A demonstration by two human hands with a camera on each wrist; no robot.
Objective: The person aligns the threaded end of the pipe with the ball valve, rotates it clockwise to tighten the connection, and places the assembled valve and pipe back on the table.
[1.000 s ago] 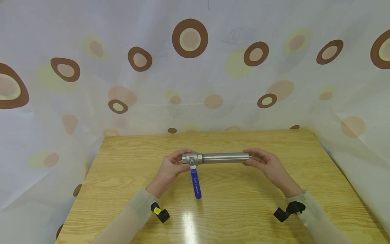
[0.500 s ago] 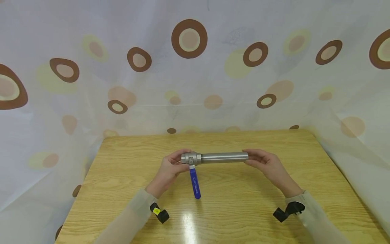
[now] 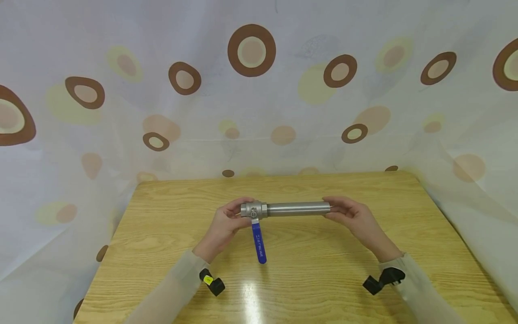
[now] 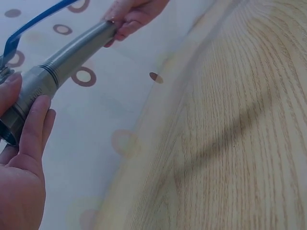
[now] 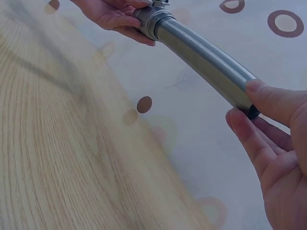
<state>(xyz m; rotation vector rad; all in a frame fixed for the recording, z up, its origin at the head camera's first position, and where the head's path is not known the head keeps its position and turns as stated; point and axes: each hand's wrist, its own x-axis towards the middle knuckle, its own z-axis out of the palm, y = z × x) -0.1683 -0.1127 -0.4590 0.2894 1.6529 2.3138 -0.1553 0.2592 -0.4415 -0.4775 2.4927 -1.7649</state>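
Observation:
A metal ball valve [image 3: 254, 210] with a blue lever handle [image 3: 259, 244] is joined to a straight steel pipe [image 3: 299, 209], threads showing at the joint in the left wrist view. My left hand [image 3: 224, 227] grips the valve body between thumb and fingers at its open left end. At the other end, my right hand [image 3: 356, 222] pinches the pipe tip, thumb on one side and fingers on the other, as the right wrist view shows. Valve and pipe are held roughly level above the table, the lever pointing toward me.
The wooden table [image 3: 299, 279] lies beneath both hands, and a shadow falls on it in the left wrist view. A pale curtain [image 3: 259, 103] with brown and yellow circles surrounds the back and sides. Small black cameras [image 3: 212, 282] sit on both wrists.
Almost nothing differs: valve, pipe and both hands shift very slightly to the left in the head view, with the same holds throughout.

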